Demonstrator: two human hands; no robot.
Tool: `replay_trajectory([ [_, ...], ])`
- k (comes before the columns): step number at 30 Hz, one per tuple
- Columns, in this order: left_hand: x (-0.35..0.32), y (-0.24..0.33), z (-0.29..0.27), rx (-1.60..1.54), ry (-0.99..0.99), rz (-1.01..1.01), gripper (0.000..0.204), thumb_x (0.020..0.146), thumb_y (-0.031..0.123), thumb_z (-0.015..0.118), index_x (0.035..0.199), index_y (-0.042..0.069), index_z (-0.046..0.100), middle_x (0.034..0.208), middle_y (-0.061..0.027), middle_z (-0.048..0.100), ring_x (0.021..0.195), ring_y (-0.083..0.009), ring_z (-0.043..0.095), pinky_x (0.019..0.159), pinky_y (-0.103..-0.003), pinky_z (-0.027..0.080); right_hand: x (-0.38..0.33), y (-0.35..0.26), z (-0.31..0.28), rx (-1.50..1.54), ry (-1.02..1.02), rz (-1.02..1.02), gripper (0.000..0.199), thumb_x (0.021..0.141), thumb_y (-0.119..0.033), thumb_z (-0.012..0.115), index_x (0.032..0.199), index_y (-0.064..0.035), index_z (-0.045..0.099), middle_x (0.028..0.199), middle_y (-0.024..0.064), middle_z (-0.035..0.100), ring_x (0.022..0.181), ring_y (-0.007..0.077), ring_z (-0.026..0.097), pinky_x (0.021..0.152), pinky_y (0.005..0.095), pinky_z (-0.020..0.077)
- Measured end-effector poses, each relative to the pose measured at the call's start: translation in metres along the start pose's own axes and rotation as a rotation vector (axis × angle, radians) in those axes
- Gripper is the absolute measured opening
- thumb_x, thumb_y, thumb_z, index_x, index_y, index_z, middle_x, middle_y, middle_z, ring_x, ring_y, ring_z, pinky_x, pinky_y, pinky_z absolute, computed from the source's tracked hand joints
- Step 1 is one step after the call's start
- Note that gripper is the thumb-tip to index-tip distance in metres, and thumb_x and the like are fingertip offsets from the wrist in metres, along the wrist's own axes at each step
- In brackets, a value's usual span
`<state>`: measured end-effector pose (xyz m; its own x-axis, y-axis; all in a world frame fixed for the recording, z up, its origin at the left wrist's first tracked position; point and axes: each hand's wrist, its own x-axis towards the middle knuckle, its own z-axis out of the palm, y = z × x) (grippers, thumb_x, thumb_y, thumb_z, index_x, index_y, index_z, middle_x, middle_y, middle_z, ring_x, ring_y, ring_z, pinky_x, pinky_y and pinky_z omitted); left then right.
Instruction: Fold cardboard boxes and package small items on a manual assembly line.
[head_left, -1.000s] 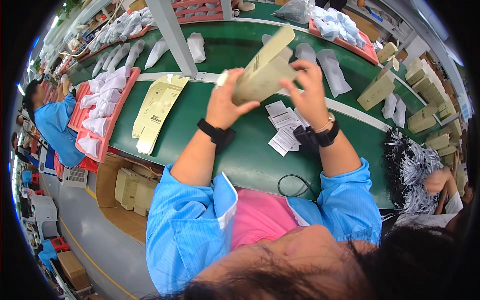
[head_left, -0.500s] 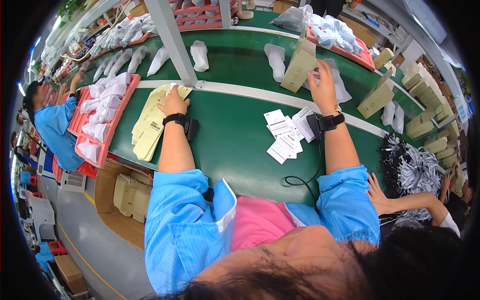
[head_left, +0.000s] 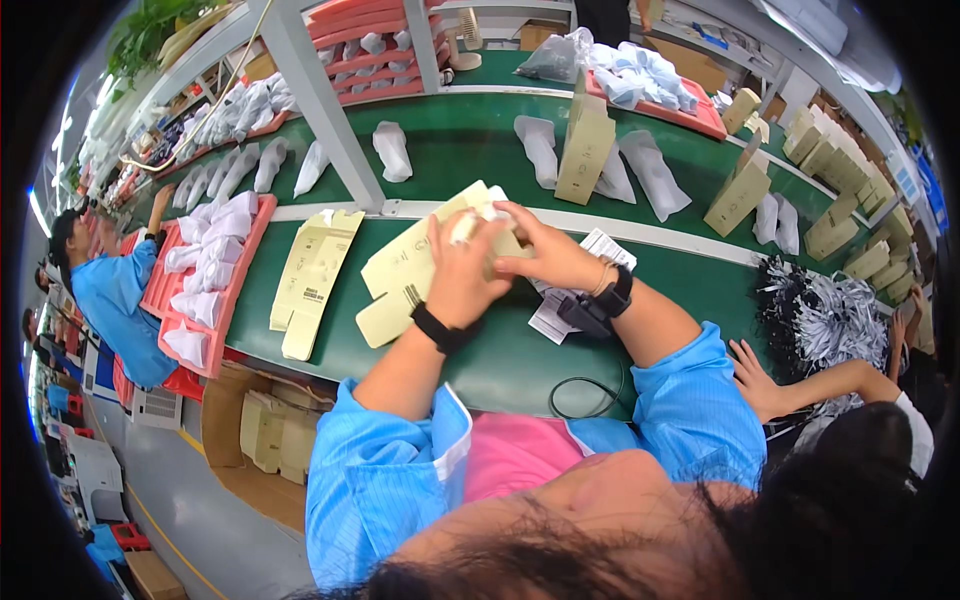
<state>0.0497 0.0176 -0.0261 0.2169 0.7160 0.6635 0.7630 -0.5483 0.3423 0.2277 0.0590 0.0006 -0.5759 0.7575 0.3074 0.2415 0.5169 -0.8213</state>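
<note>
two hands are working together on one pale yellow carton (head_left: 400,262), which is partly folded and is tilted above the green table (head_left: 480,375), in front of the person. the left hand (head_left: 465,268) is gripping the carton near its middle, with the fingers bent over it. the right hand (head_left: 552,255) holds the folded end of the same carton, with the thumb and fingers around it. below the right wrist lie some printed white slips (head_left: 548,320), partly hidden by a black wristband (head_left: 585,312). to the left, flat yellow cartons (head_left: 312,282) rest on the table, well apart from the left hand. nearer to the person lies a thin black cable (head_left: 572,412). beyond the metal rail, one upright carton (head_left: 586,155) stands between white wrapped items. at far left, a pink tray (head_left: 245,282) carries more white bundles (head_left: 222,248), beside a co-worker in blue (head_left: 122,315).
</note>
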Motion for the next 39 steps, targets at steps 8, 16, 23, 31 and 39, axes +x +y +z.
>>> replay_trajectory([
  [8, 0.008, -0.006, -0.037, 0.097, 0.174, 0.05, 0.099, 0.042, 0.017, 0.088, 0.129, 0.019, 0.043, 0.137, -0.018, 0.035, 0.126, -0.0439, 0.033, 0.106, -0.059, 0.018, -0.017, -0.05, -0.019, 0.04, 0.059, 0.06, 0.072, 0.086, -0.011, 0.063, 0.144, -0.0101, 0.02, 0.123, 0.0132, 0.051, 0.097, 0.0209, 0.059, 0.083, 0.0322, 0.0486],
  [16, -0.003, -0.025, -0.028, -0.371, 0.241, -0.019, 0.097, 0.045, 0.013, 0.089, 0.13, 0.017, 0.042, 0.126, -0.0233, 0.047, 0.11, -0.0425, 0.05, 0.089, -0.053, 0.043, -0.022, -0.051, -0.008, 0.423, 0.139, -0.35, 0.07, 0.089, -0.016, 0.06, 0.145, -0.0092, 0.019, 0.13, 0.0128, 0.045, 0.111, 0.0202, 0.052, 0.096, 0.0338, 0.0411],
  [23, -0.016, 0.001, -0.014, -1.34, 0.205, -0.364, 0.068, 0.074, 0.029, 0.075, 0.127, 0.003, 0.041, 0.118, -0.0159, 0.053, 0.104, -0.0279, 0.056, 0.084, -0.035, 0.049, -0.023, -0.039, 0.016, 0.704, 0.076, -0.343, 0.054, 0.091, -0.029, 0.058, 0.135, -0.0066, 0.035, 0.129, 0.0092, 0.045, 0.119, 0.0183, 0.045, 0.1, 0.0345, 0.0365],
  [31, -0.013, 0.023, -0.019, -1.418, 0.066, -0.409, 0.067, 0.08, 0.035, 0.068, 0.126, -0.005, 0.04, 0.12, -0.0129, 0.051, 0.1, -0.0241, 0.058, 0.084, -0.034, 0.049, -0.022, -0.046, 0.007, 0.491, 0.152, -0.423, 0.043, 0.094, -0.02, 0.053, 0.132, -0.0054, 0.041, 0.125, 0.0071, 0.048, 0.119, 0.0195, 0.045, 0.1, 0.035, 0.0358],
  [39, -0.022, -0.019, 0.002, -0.444, 0.017, 0.143, 0.064, 0.073, 0.006, 0.074, 0.127, 0.016, 0.04, 0.12, -0.0178, 0.053, 0.099, -0.0315, 0.06, 0.081, -0.036, 0.051, -0.016, -0.046, -0.011, 0.282, 0.031, -0.54, 0.043, 0.088, -0.014, 0.06, 0.13, -0.0099, 0.05, 0.119, 0.0068, 0.057, 0.113, 0.0224, 0.05, 0.094, 0.0364, 0.0399],
])
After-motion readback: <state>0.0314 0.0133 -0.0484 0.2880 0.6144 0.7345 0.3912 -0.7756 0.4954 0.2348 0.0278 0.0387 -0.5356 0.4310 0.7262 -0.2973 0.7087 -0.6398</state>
